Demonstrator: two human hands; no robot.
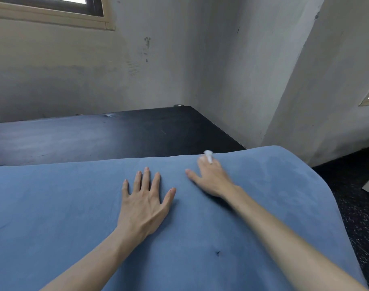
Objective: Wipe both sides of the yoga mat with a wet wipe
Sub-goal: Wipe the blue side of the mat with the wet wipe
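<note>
1. We see the blue yoga mat [74, 206] spread across the lower part of the view, lying over a black table [95, 135]; its far edge crosses the tabletop and its right end curves down off the table's side.
2. Our left hand [144, 203] lies flat, palm down, on the mat near the middle, fingers straight and spread wide, holding nothing.
3. Our right hand [210, 179] rests on the mat just right of the left one, near the mat's far edge. It is motion-blurred.
4. A white wet wipe [208, 156] shows at the right hand's fingertips, bunched small. Fingers look mostly extended, pressing it onto the mat; thumb sticks out left. We cannot tell the exact grip because of the blur.
5. Darker damp-looking patches show on the mat right of the right hand.
6. Grey walls [231, 70] meet in a corner behind the table; a window frame [53, 15] sits upper left. Dark speckled floor [360, 206] at right.
</note>
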